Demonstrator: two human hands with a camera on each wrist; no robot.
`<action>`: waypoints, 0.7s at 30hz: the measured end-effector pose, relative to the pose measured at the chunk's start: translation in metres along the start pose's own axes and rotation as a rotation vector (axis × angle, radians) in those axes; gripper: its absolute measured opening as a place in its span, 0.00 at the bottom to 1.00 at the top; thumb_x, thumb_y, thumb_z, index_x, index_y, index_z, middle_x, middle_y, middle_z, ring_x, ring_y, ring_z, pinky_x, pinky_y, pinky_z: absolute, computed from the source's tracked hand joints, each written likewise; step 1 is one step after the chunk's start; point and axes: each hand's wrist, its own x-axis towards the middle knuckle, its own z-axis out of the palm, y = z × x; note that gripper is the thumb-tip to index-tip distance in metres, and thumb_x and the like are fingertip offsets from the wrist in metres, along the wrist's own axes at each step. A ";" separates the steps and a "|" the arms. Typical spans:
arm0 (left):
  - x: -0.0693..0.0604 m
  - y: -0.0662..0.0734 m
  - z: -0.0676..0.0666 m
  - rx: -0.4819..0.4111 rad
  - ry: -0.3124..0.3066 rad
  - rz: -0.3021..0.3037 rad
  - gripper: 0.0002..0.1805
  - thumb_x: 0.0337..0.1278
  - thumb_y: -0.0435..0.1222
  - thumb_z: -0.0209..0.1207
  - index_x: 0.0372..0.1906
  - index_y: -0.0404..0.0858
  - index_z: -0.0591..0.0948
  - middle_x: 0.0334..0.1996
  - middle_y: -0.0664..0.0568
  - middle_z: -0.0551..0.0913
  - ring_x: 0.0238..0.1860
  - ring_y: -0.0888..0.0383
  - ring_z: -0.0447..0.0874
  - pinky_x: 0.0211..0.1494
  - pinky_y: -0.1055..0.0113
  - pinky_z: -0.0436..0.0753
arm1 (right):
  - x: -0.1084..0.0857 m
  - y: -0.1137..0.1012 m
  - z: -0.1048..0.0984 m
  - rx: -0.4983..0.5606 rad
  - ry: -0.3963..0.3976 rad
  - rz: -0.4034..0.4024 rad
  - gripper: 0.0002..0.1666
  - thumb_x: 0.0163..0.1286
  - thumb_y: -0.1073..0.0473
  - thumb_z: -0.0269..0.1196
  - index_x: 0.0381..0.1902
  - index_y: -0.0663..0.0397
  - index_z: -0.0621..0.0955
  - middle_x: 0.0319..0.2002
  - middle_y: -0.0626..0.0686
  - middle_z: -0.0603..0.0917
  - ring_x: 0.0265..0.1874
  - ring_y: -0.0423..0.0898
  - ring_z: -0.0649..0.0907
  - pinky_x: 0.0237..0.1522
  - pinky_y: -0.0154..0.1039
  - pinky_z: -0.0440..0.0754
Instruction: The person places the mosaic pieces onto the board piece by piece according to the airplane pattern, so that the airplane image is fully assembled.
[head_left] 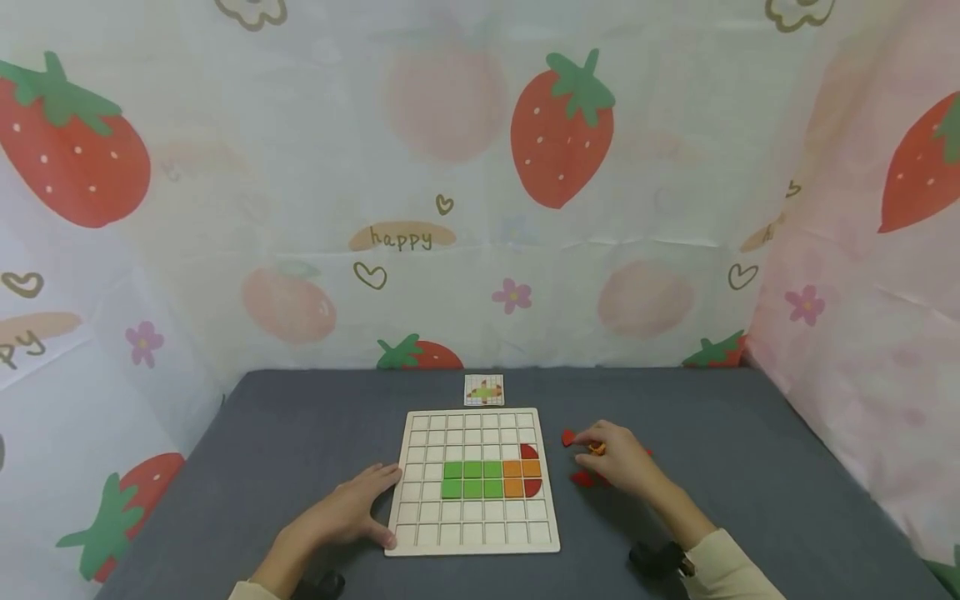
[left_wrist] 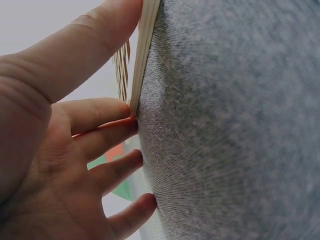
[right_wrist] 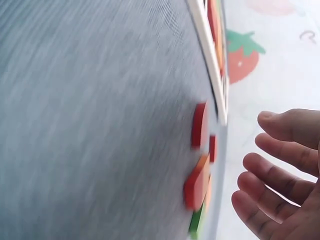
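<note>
A pale wooden grid board (head_left: 472,533) lies on the dark cloth. It bears a block of green square tiles (head_left: 472,480), with orange squares (head_left: 513,469) to their right and red rounded pieces (head_left: 529,452) at the right end. My left hand (head_left: 348,507) rests at the board's left edge, thumb near the front corner, fingers spread. My right hand (head_left: 622,460) hovers over loose pieces right of the board, among them a red piece (head_left: 567,437). In the right wrist view its loosely bent fingers (right_wrist: 265,175) stand apart from a red piece (right_wrist: 200,125), holding nothing.
Behind the board lies a small picture card (head_left: 483,390) with a coloured figure on a grid. More loose red pieces (head_left: 582,479) lie under the right hand, and a green one (right_wrist: 195,222) shows in the right wrist view. Strawberry-printed cloth (head_left: 450,167) walls the table's back and sides.
</note>
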 end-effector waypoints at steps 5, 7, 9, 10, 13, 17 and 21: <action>0.000 0.001 0.000 -0.003 -0.010 -0.011 0.53 0.31 0.43 0.77 0.69 0.29 0.67 0.71 0.37 0.66 0.74 0.35 0.56 0.67 0.32 0.60 | -0.005 0.015 -0.007 -0.033 0.007 0.017 0.14 0.62 0.61 0.68 0.46 0.60 0.86 0.40 0.53 0.83 0.40 0.49 0.82 0.39 0.43 0.81; -0.001 0.001 -0.001 -0.009 -0.011 -0.009 0.53 0.31 0.43 0.77 0.69 0.29 0.67 0.71 0.37 0.66 0.74 0.35 0.56 0.66 0.31 0.60 | -0.006 0.020 -0.009 -0.035 0.008 0.021 0.14 0.62 0.62 0.68 0.45 0.60 0.86 0.40 0.53 0.83 0.40 0.49 0.82 0.40 0.43 0.82; -0.001 0.002 -0.001 -0.012 -0.011 -0.010 0.54 0.31 0.43 0.77 0.69 0.29 0.67 0.71 0.37 0.66 0.74 0.35 0.56 0.66 0.31 0.60 | -0.008 0.024 -0.011 -0.033 0.001 0.030 0.13 0.61 0.63 0.68 0.45 0.61 0.85 0.40 0.53 0.83 0.40 0.49 0.82 0.41 0.44 0.82; -0.001 0.002 -0.001 -0.012 -0.010 -0.010 0.54 0.30 0.44 0.77 0.69 0.29 0.67 0.71 0.37 0.66 0.74 0.35 0.55 0.66 0.30 0.60 | -0.009 0.025 -0.012 -0.029 -0.005 0.037 0.14 0.61 0.63 0.67 0.45 0.61 0.85 0.40 0.53 0.83 0.40 0.49 0.82 0.41 0.44 0.82; 0.000 0.001 -0.001 -0.013 -0.011 -0.009 0.55 0.30 0.45 0.77 0.69 0.29 0.67 0.71 0.37 0.66 0.74 0.34 0.55 0.66 0.30 0.60 | -0.010 0.030 -0.014 -0.033 -0.025 0.049 0.14 0.61 0.64 0.67 0.45 0.62 0.85 0.40 0.54 0.83 0.40 0.49 0.82 0.41 0.45 0.82; -0.001 -0.001 -0.001 -0.001 -0.013 -0.001 0.56 0.30 0.46 0.77 0.69 0.29 0.66 0.71 0.36 0.65 0.74 0.34 0.56 0.66 0.30 0.60 | -0.011 0.034 -0.017 -0.056 -0.043 0.058 0.15 0.60 0.64 0.68 0.46 0.63 0.85 0.39 0.53 0.82 0.38 0.47 0.81 0.39 0.44 0.81; -0.001 -0.001 0.000 -0.024 -0.005 0.004 0.55 0.30 0.45 0.77 0.69 0.28 0.66 0.71 0.35 0.65 0.74 0.33 0.55 0.66 0.29 0.59 | -0.010 0.036 -0.018 -0.086 -0.050 0.060 0.15 0.59 0.66 0.69 0.45 0.63 0.85 0.38 0.53 0.82 0.36 0.46 0.79 0.37 0.42 0.79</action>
